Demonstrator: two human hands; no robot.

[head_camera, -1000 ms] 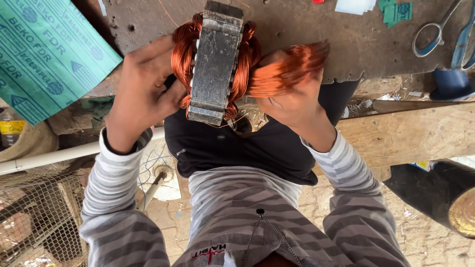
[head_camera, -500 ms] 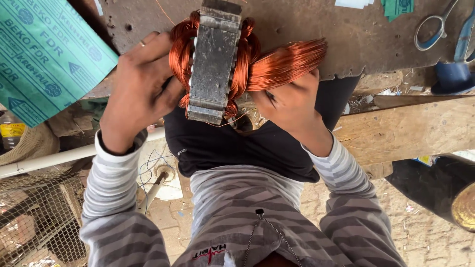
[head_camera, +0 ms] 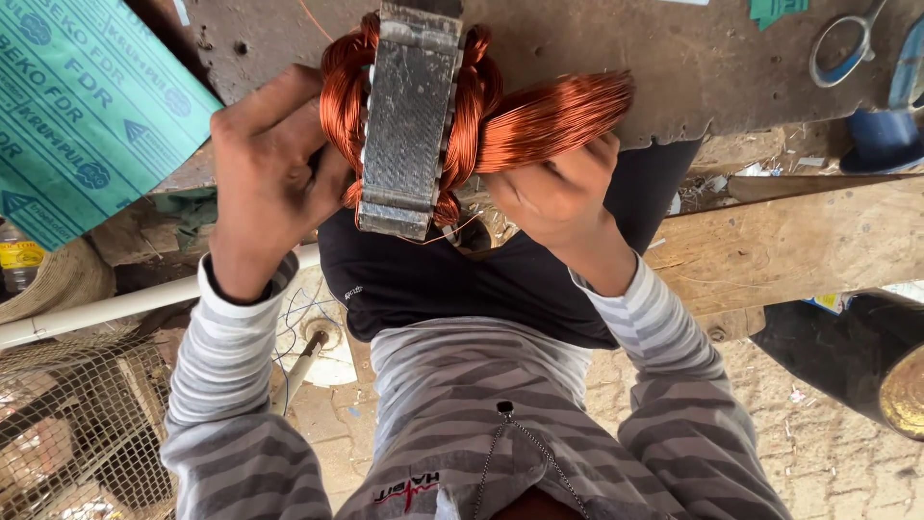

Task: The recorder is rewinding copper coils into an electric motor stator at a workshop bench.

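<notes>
Stator core point(head_camera: 409, 116), a grey stack of scuffed steel plates with shiny copper windings point(head_camera: 339, 106) bulging out both sides, sits at the edge of a worn, pitted workbench point(head_camera: 693, 67); left hand point(head_camera: 265, 183) curled snug around the windings; right hand point(head_camera: 558, 188) closed on a loose copper coil point(head_camera: 553, 116), glossy and ribbed; green paper sheet point(head_camera: 77, 106) off left.

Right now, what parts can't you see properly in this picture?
- Head view: the top of the grey metal stator core is cut off by the upper edge.
- The left hand hides the copper wire coils behind it.
- The right hand has its fingertips tucked under the loose copper wire bundle.
- The blue-handled scissors run off the top edge.
</notes>
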